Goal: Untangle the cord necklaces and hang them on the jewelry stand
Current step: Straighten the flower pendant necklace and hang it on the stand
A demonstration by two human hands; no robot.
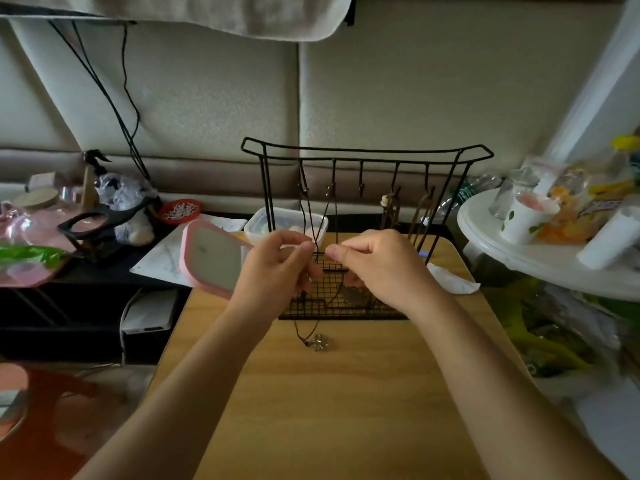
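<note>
**Loosening one cord at the jewelry stand**

The left hand pinches the dark cord between thumb and forefinger. The cord rises to the stand's left hooks, and a pendant lies on the table below. The right hand pinches the same cord just beside it. Keep tension low, feed slack toward any crossing, and stay off the hung necklaces on the right.

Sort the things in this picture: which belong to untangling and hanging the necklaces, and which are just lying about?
Job: jewelry stand; dark cord pinched by left hand and right hand; silver-pendant necklace on the table; brown necklaces already hung.
Lying about: pink mirror; plastic container; paper cup; crumpled tissue.
</note>
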